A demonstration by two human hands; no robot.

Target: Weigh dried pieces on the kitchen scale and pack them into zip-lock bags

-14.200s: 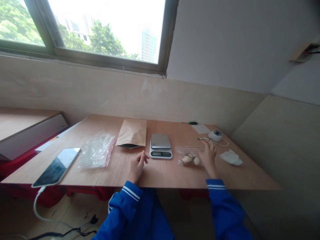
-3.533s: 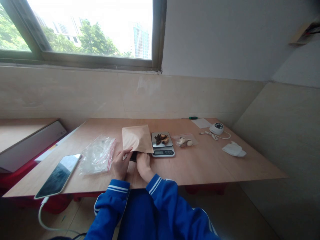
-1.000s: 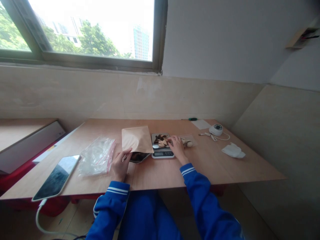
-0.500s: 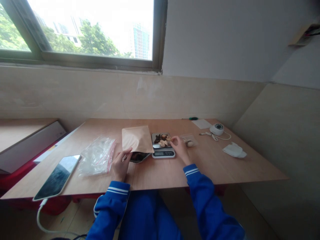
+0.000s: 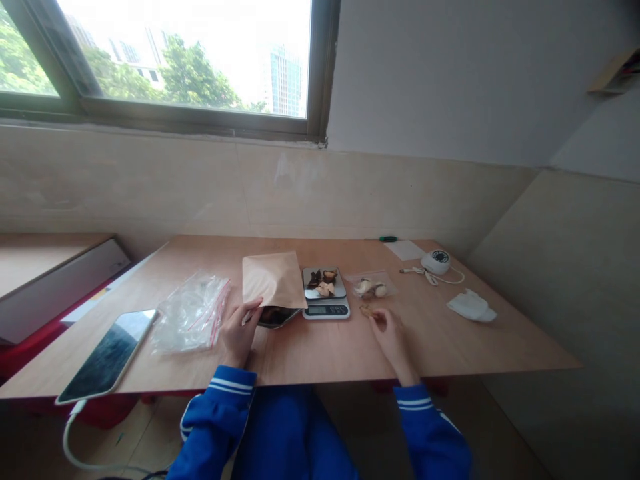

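My left hand (image 5: 240, 332) grips the near edge of a brown paper pouch (image 5: 274, 279), whose open mouth faces me with dark contents inside. Right of the pouch stands a small digital kitchen scale (image 5: 327, 311). On its metal plate lie several dried pieces (image 5: 324, 283), some dark and some pale tan. To the right of the scale, my right hand (image 5: 390, 333) pinches a tan dried slice (image 5: 369, 312) just above the table. Beyond that hand lies a small clear zip bag (image 5: 374, 285) with several pale pieces in it.
Clear plastic zip bags (image 5: 193, 313) lie left of the pouch, beside a phone (image 5: 107, 357) on a charging cable. At the right are a white round device (image 5: 436, 261) with a cord, a crumpled tissue (image 5: 471, 305), a paper sheet (image 5: 404, 250) and a green-handled tool (image 5: 388, 239).
My right hand has moved from the scale plate to the right and nearer to me, carrying a tan slice off the plate. My left hand stays on the pouch.
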